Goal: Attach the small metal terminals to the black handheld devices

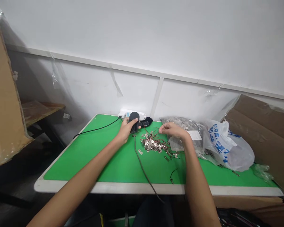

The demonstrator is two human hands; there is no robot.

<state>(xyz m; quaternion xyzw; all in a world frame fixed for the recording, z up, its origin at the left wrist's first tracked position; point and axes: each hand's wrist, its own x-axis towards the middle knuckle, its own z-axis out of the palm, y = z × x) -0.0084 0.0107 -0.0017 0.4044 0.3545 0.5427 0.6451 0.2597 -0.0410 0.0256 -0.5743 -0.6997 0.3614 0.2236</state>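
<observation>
The left hand [127,128] is closed around a black tool [133,121], holding it upright near the far edge of the green table [90,157], just in front of a white power strip [126,112]. A thin cord [142,164] runs from the tool across the mat toward the near edge and drops over it. The right hand [171,129] hovers just right of the tool, above the far side of a pile of small metal parts [153,143]. Its fingers are curled downward and drawn close, but whether they pinch a part is too small to tell. The two hands are apart, with the pile lying between and below them. A black cable [97,128] leads from the power strip off the left side of the table. Behind the right wrist lies a clear bag [186,125] filled with more metal parts, touching a white plastic bag [224,142] with blue print. A short loose wire [173,174] lies near the front edge. Sheets of cardboard [262,132] lean at the right.
</observation>
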